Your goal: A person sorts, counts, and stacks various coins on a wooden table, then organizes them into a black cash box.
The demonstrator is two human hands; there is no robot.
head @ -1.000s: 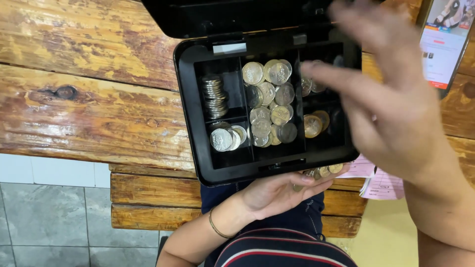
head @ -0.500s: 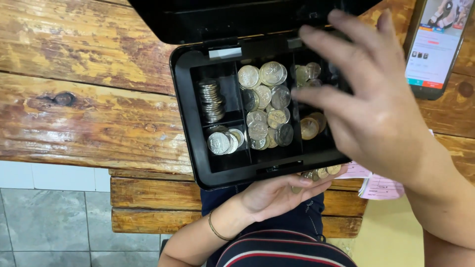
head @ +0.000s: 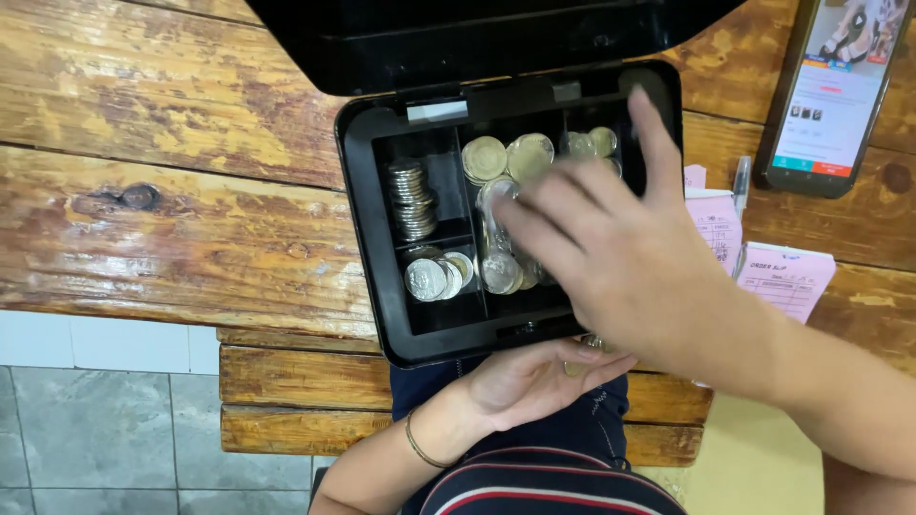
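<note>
A black cash box [head: 367, 238] stands open on the wooden table, its tray split into compartments with several silver coins [head: 425, 278] and a stack of coins [head: 410, 195]. My right hand [head: 611, 253] reaches in from the right, fingers spread over the middle compartment of coins, fingertips touching or just above them. My left hand [head: 534, 381] is cupped palm up just under the box's near edge, with a few coins [head: 592, 341] lying in it. A thin bracelet is on that wrist.
A smartphone [head: 840, 91] with its screen lit lies at the top right. Pink paper slips [head: 782, 281] and a pen [head: 742, 181] lie to the right of the box. A wooden bench [head: 296, 362] sits below the table edge, grey floor tiles beyond.
My right hand has moved left and down from the right compartments to the middle one. The view has shifted so the box sits further right. My left hand stays cupped below.
</note>
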